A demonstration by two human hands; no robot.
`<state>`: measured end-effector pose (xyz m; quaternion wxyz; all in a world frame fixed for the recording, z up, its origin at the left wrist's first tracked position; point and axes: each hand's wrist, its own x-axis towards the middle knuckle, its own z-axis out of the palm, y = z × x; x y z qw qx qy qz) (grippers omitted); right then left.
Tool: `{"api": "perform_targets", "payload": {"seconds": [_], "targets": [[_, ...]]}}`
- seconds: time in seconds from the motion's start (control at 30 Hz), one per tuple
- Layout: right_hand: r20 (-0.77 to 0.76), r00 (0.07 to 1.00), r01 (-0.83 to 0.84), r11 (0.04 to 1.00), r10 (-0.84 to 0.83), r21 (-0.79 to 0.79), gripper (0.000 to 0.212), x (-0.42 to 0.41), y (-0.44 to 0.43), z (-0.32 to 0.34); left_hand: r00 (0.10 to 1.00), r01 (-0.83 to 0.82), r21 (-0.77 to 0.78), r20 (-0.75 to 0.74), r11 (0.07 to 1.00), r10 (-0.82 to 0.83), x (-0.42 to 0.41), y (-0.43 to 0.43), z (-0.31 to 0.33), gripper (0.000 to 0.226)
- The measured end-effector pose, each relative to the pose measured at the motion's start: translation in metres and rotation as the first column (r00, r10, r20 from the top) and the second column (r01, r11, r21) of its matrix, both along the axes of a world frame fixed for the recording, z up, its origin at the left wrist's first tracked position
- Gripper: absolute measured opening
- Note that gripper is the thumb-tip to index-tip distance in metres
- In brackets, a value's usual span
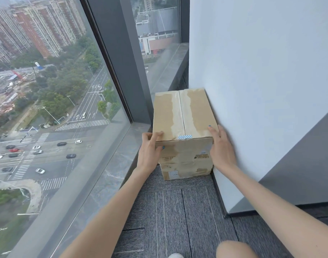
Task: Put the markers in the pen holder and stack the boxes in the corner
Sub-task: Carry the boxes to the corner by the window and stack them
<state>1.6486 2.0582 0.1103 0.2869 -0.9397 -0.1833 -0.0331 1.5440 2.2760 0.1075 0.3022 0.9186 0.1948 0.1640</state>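
A taped brown cardboard box (181, 116) sits on top of a second cardboard box (185, 170) in the corner between the window and the white wall. My left hand (150, 149) grips the upper box at its near left edge, fingers over the top. On the near right edge, my right hand (220, 146) holds the same box, squeezed between box and wall. Only the front face of the lower box shows. No markers or pen holder are in view.
A white wall (262, 81) runs along the right, with a dark panel (299, 164) nearer me. A grey stone window sill (111, 179) and floor-to-ceiling glass lie to the left. Grey carpet tiles (178, 220) cover the floor. My knee (234, 250) shows at the bottom.
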Motion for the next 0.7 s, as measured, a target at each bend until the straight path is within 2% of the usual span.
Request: {"api": "perform_targets", "payload": {"seconds": [0.2, 0.33, 0.7], "targets": [[0.006, 0.999, 0.033, 0.997, -0.033, -0.07, 0.076, 0.007, 0.004, 0.001, 1.0, -0.005, 0.036, 0.018, 0.999, 0.004, 0.003, -0.006, -0.008, 0.047], [0.018, 1.0, 0.001, 0.994, 0.001, -0.111, 0.076, 0.009, 0.003, 0.002, 1.0, -0.004, 0.047, 0.023, 0.999, 0.003, 0.005, -0.003, -0.006, 0.046], [-0.018, 1.0, -0.007, 0.989, 0.005, -0.15, 0.076, 0.008, 0.006, 0.005, 0.999, -0.033, 0.067, 0.033, 0.997, 0.031, 0.0, -0.004, -0.01, 0.044]]}}
